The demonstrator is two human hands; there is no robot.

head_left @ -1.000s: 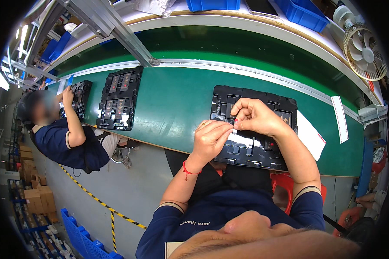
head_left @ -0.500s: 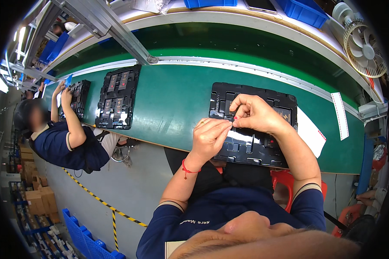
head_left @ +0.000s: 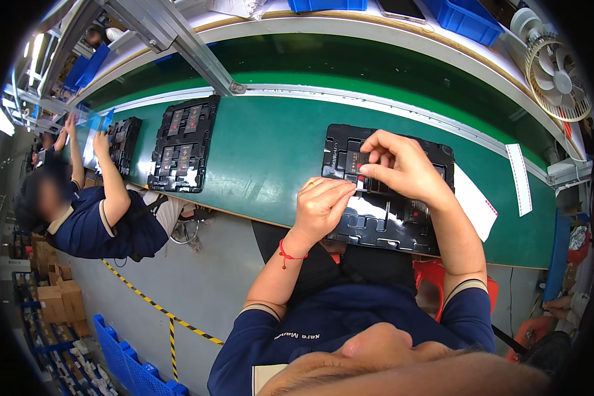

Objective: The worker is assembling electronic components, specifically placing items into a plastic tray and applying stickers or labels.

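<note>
In front of me on the green bench lies a black moulded plastic tray (head_left: pixel 435 153) with shaped pockets. My left hand (head_left: pixel 321 208) is pinched closed over the tray's left part; a tiny pale bit shows at its fingertips, too small to name. Just beyond it, my right hand (head_left: pixel 406 168) arches over the tray with thumb and forefinger apart. Its thumb tip is beside a flat black rectangular part (head_left: pixel 355 162) in a pocket, with a small red spot at the tip. Another dark part (head_left: pixel 417 212) with a red mark lies in the lower right of the tray.
A second black tray (head_left: pixel 183 144) with several flat parts lies to the left on the green bench (head_left: pixel 264 145). White sheets (head_left: pixel 472 204) lie to the right. Further left, a co-worker (head_left: pixel 112 218) handles another tray. A fan (head_left: pixel 558 76) and blue bins (head_left: pixel 465 20) are at the back.
My right hand has drawn away from my left fingertips, slightly up over the flat part, and its pinch has loosened. My left hand stays nearly in place. The co-worker lifts a bluish clear sheet.
</note>
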